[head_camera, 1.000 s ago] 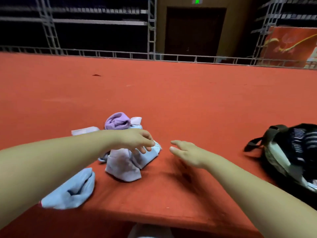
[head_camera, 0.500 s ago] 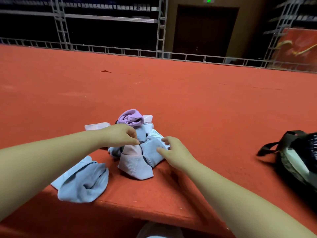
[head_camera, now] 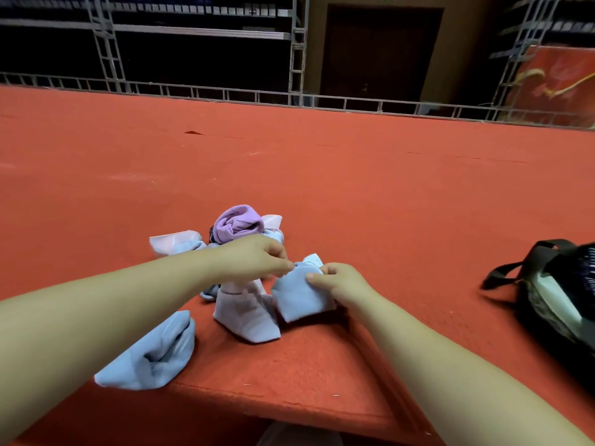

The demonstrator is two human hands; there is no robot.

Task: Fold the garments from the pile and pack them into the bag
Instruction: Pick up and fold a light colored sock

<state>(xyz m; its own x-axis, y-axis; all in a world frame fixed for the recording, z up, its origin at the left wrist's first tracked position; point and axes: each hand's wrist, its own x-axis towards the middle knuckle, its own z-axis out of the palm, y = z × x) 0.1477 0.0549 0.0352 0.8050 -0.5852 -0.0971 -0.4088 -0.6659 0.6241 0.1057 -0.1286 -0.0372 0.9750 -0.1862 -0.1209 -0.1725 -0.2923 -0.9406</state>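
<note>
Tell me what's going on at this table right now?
A person is working through a small pile of garments on a red table. Both hands, left hand and right hand, pinch one light blue garment at its top edge. Another blue piece lies near the front edge. The dark bag sits open at the right.

The carpeted platform [head_camera: 354,175] is a flat orange-red all over. On it sit pale blue socks [head_camera: 299,294], a lavender-grey one [head_camera: 248,320], a rolled purple ribbed piece [head_camera: 236,222] and pinkish-white bits [head_camera: 175,239]. The bag [head_camera: 553,297] is black with a white-and-grey lining and dark striped fabric inside.
</note>
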